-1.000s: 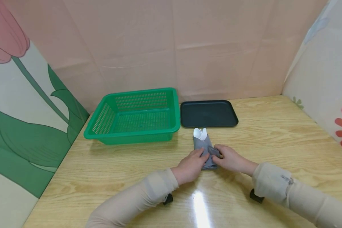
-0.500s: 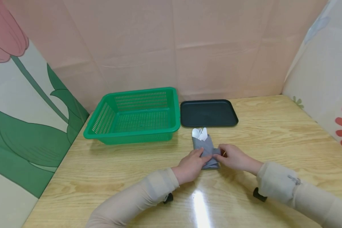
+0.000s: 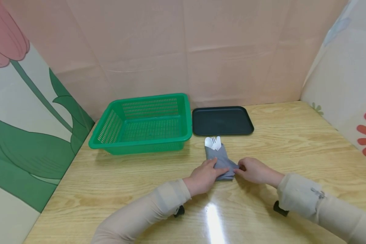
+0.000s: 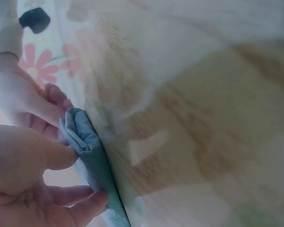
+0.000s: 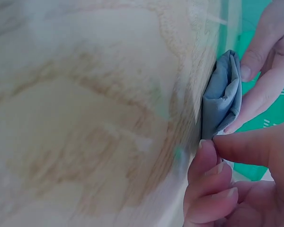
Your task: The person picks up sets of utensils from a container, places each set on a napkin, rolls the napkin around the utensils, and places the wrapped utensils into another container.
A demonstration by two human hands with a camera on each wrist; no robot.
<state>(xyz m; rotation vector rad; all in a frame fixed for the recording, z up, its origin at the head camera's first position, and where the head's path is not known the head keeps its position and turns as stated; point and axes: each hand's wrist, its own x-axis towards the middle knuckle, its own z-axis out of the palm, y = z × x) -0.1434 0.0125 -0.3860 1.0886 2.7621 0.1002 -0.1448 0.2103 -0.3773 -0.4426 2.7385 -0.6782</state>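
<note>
A grey cloth napkin (image 3: pixel 221 159) lies folded into a narrow packet on the wooden table. Out of its far end stick the white heads of a spoon (image 3: pixel 208 143), a fork (image 3: pixel 214 141) and a knife (image 3: pixel 218 142). My left hand (image 3: pixel 203 178) presses down on the packet from the left, thumb reaching across it and fingers along its side. Between thumb and index finger my right hand (image 3: pixel 256 171) pinches a pointed corner of the cloth, drawn out to the right. The right wrist view shows the packet's layered end (image 5: pixel 222 94) beside that pinch.
A green perforated basket (image 3: pixel 150 144) stands at the back left, just left of a flat black tray (image 3: pixel 222 121). The tray lies close beyond the cutlery heads. Printed cloth sheets (image 3: pixel 347 88) enclose the table (image 3: pixel 292 135) at the back and sides.
The right hand has shifted slightly right and pulled the napkin's flap out into a point. The fork's tines show more clearly than a second ago. The left hand has stayed almost still.
</note>
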